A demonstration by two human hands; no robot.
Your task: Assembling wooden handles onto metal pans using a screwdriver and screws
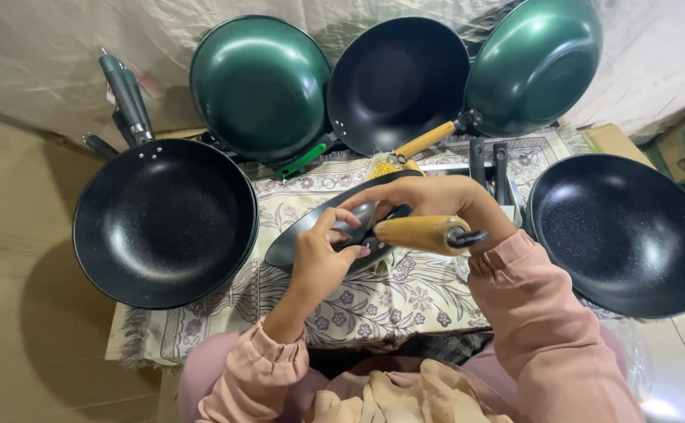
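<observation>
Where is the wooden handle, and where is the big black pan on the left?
wooden handle (pixel 421 233), head view, middle of the grip.
black pan on the left (pixel 162 223), head view, inside bottom.

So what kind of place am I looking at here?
Probably a small home workshop or stall for cookware, set up on the floor. Woks lean against a draped sheet, a black wok sits on a patterned cloth, and both hands work on a wooden-handled pan.

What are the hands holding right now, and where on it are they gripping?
A dark pan seen edge-on. The right hand grips it where the wooden handle meets the body; the left hand pinches its rim.
</observation>
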